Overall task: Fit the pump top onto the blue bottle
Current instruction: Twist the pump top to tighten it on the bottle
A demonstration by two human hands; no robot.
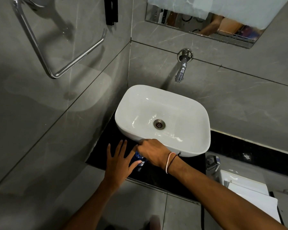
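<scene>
The blue bottle [140, 161] stands on the black counter just in front of the white basin, mostly hidden under my hands. My right hand [150, 151] is closed over the bottle's top from above; the pump top is hidden beneath it. My left hand [119, 159] is spread with fingers apart, just left of the bottle, its thumb touching the bottle's side.
A white basin [204, 128] sits on the black counter [105, 151], with a chrome tap [181, 67] on the grey tiled wall above it. A chrome towel ring [56, 63] hangs at the left. A white toilet tank [249, 195] and a chrome fitting [214, 162] are at the right.
</scene>
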